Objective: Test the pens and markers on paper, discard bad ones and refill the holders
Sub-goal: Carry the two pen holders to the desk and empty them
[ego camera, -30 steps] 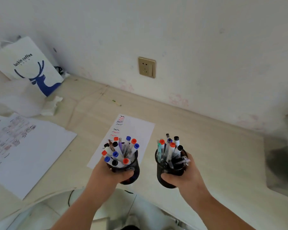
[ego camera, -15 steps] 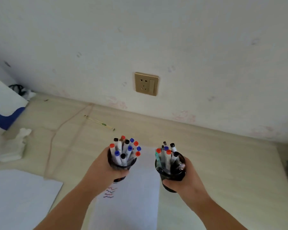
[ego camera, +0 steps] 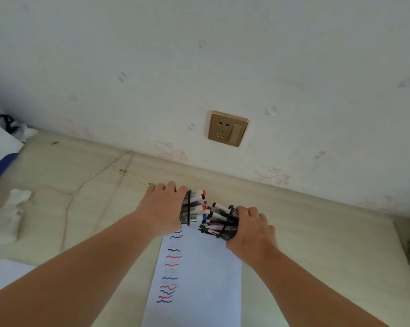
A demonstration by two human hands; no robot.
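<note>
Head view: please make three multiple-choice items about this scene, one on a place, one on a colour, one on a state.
1. Where is the wall socket?
A. on the wall above the hands
B. on the desk
C. under the paper

2. What colours are the squiggles on the paper?
A. green, yellow
B. black, red, blue
C. only black

3. How do the two pen holders stand?
A. upright
B. empty on the paper
C. tipped, mouths facing each other

Key: 1 A, it sits in the wall. 2 B, all three show. 3 C, the left hand grips the left holder and the right hand the right holder, with the pens lying sideways.
</note>
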